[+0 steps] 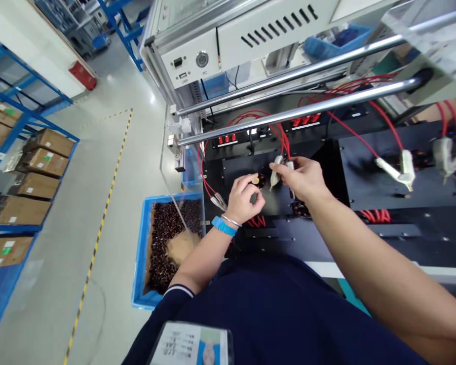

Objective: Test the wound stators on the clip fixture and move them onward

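My left hand [244, 196] pinches a small coil [259, 179] on the black desk [365, 167]; my right hand [303, 177] grips white clips [278, 167] on red leads [251, 117] just beside it; blue bin [140, 253] of coils at left.

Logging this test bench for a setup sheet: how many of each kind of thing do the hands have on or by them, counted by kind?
White clips in the right hand: 2
White clips loose at right: 2
Coil at the left hand: 1
Blue bin of coils: 1
Steel rails: 2
Total: 8
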`<state>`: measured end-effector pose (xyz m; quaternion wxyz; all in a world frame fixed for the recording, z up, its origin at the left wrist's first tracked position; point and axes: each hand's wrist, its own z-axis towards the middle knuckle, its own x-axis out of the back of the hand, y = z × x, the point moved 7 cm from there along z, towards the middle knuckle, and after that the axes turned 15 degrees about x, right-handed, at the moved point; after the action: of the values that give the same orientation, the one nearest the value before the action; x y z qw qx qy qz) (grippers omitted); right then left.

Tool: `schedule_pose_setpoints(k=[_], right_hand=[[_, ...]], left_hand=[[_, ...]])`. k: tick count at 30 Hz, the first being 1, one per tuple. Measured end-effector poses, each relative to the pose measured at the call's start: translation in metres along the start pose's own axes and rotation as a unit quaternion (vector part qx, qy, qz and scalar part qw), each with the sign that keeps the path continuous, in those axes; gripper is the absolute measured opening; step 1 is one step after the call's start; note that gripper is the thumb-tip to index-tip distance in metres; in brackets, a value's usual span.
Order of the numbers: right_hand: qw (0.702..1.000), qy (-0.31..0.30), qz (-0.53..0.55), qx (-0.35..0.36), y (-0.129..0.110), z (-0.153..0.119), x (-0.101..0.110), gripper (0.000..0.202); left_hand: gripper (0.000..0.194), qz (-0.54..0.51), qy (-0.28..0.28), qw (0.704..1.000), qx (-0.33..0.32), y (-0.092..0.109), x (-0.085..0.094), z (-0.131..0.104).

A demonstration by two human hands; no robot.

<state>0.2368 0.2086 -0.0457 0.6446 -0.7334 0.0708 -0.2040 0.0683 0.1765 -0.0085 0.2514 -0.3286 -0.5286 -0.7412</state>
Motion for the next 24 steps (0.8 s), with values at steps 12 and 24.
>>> schedule_pose_setpoints(k=[12, 24], right_hand=[[0.999, 0.007, 0.037, -0.02, -0.007, -0.001, -0.002, 0.04], [0.999, 0.001, 0.05, -0.004, -0.016, 0.0, -0.011, 0.046]], left_hand=[[0.02, 0.055, -0.067, 0.995, -0.051, 0.006, -0.001, 0.01], [0.015, -0.033, -0.096, 0.994, -0.036, -0.003, 0.0, 0.016]])
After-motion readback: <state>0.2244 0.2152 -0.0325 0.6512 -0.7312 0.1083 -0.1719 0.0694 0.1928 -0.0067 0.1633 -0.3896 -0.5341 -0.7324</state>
